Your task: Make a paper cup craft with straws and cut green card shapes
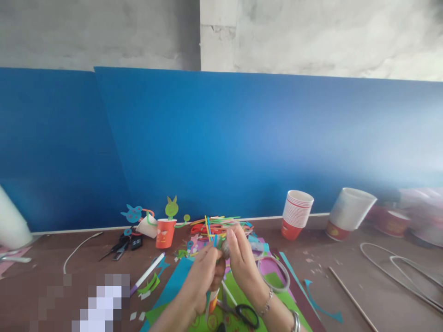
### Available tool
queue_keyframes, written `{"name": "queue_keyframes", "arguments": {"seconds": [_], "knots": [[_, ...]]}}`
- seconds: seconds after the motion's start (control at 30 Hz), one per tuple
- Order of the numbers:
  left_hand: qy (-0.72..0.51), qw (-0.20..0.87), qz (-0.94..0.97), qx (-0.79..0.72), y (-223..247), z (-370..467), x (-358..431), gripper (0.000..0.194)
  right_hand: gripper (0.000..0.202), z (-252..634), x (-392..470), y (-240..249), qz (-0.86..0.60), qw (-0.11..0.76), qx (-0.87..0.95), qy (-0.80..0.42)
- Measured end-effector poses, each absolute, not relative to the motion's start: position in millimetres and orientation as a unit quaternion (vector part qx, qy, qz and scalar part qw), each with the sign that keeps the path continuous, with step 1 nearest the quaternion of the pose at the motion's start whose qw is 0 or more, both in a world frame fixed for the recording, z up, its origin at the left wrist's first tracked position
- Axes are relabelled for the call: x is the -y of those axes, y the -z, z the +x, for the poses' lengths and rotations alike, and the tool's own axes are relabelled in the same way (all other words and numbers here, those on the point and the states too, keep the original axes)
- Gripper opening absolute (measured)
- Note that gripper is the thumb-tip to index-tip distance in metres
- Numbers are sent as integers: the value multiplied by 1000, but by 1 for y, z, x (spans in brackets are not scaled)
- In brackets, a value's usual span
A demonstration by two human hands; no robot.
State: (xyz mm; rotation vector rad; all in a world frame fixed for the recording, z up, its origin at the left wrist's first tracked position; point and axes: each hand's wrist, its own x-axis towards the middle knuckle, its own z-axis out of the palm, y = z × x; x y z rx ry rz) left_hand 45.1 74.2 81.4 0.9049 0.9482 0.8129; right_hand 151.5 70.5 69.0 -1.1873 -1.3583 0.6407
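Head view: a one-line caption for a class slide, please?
A person's left hand and right hand, close together above a bright green paper sheet and black-handled scissors.

On the worktop (391,313), scissors (247,316) lie on paper sheets (173,283) at the front middle, with a heap of strips (224,221) behind. A cup (165,236) stands left of the heap, a cup stack (297,211) right.

A plain blue panel (242,138) spans your twelve o'clock above the brown tabletop (301,256). At eleven, your red cup (165,236) bears a green paper figure (171,208); at one, your stacked cups (298,212) show white over red. Nearer, at twelve, your scissors (238,311) have black handles, your sheet (290,302) green with reddish outlines.
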Motion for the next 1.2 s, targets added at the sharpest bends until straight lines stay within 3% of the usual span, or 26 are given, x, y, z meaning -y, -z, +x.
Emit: {"name": "queue_keyframes", "arguments": {"seconds": [0.17,0.4,0.7,0.87,1.2], "knots": [[-368,710,419,-429,-85,48,-72,25,34,151,-71,-68,-522,573,561,-291],[-370,729,406,-409,-87,45,-72,33,35,152,-71,-71,-528,576,531,-326],[-393,711,402,-423,-84,49,-72,31,30,147,-69,-74,-494,589,599,-224],[-392,698,410,-436,-81,51,-72,24,29,148,-71,-72,-498,599,582,-233],[-389,722,390,-418,-86,46,-72,35,32,150,-71,-72,-514,589,563,-267]]}}
